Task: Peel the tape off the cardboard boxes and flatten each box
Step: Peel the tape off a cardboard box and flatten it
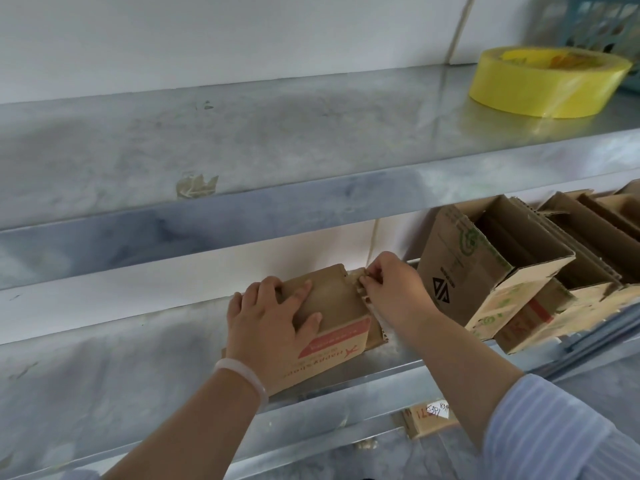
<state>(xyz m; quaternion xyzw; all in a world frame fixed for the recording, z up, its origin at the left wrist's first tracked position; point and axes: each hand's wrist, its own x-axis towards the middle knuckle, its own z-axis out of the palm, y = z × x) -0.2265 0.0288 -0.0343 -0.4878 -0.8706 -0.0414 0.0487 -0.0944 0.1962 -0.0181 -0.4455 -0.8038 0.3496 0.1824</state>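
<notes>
steel shelf (138, 341), white wall (242, 36); left grip (266, 323) flat on box (332, 299), right grip (391, 289) pinches tape (358, 274).

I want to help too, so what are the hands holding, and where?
The right hand pinches a strip of tape at the far right corner of the small box. The left hand presses flat on its top, steadying it.

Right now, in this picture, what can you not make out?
Head view:
- What the right hand pinches at the box corner: its fingers cover it.
- Basket, top right: blurred, cut by the edge.
- Writing on the label under the shelf: too small.
- Box's left side: the left hand covers it.
</notes>
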